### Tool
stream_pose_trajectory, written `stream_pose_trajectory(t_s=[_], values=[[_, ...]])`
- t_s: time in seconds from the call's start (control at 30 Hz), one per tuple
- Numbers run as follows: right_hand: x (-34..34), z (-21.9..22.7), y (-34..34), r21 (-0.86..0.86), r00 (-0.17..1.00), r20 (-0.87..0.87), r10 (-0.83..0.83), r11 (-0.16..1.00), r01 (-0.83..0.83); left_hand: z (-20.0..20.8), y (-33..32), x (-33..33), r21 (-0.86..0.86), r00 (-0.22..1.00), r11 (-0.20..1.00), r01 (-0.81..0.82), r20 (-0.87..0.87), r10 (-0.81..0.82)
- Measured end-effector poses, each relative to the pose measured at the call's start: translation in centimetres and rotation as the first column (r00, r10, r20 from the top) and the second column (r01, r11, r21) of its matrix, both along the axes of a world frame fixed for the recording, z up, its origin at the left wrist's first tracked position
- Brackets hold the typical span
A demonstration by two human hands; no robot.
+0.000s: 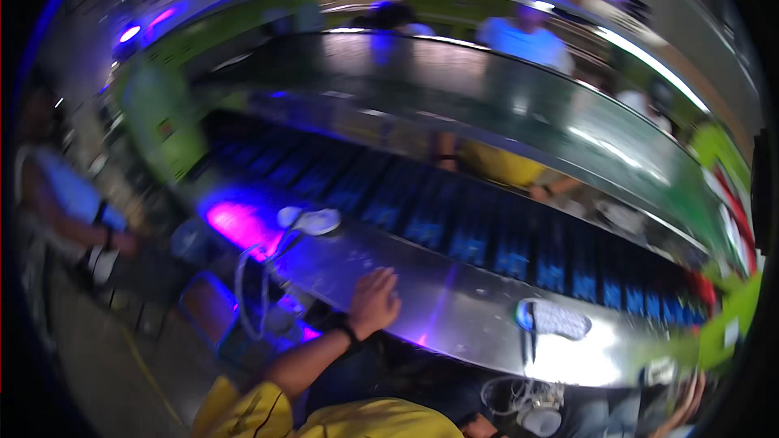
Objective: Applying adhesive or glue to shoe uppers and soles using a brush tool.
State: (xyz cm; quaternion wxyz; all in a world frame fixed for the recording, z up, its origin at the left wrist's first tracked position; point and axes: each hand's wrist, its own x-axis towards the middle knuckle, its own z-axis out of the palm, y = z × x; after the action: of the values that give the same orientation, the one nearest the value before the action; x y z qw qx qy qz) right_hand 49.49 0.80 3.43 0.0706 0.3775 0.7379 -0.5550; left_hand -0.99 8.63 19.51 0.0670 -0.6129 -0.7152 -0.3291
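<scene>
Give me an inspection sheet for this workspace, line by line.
Surface: metal ledge, brightly lit at right, pink light at left.
Job's things: white object on the ledge near the left hand; pale oblong item farther right.
Clutter: round white piece below the ledge.
Hands: left blurred, at the ledge, nothing seen held; right hand probably the sliver at the lower edge, grip unclear.
Cables: pale cable looped at left; white cables tangled below right.
Surroundings: dark slats; people across and at left.

Left forearm's stretched out forward and to the side, with the left hand [376, 302] held back-up, fingers kinda loose and blurry. Only a bit of the right hand [477, 427] can be seen, cut off low down, pose unclear.
</scene>
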Motion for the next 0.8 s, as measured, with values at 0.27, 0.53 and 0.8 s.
stream_pose_trajectory(t_s=[0.27, 0.53, 0.8], values=[[1.7, -7.9, 4.2, 0.433, 0.787, -0.129, 0.603, 0.748, -0.502, 0.3, -8.6, -4.1, -0.091, 0.96, 0.961, -0.26, 0.086, 0.268], [0.7, -6.6, 3.3, 0.555, 0.82, 0.032, 0.571, 0.672, -0.49, -0.1, -8.6, -3.9, -0.112, 0.964, 0.965, -0.236, 0.099, 0.247], [-6.1, -6.5, 5.1, 0.592, 0.856, 0.009, 0.517, 0.687, -0.421, 0.1, -7.7, -4.0, -0.122, 0.968, 0.967, -0.222, 0.093, 0.234]])
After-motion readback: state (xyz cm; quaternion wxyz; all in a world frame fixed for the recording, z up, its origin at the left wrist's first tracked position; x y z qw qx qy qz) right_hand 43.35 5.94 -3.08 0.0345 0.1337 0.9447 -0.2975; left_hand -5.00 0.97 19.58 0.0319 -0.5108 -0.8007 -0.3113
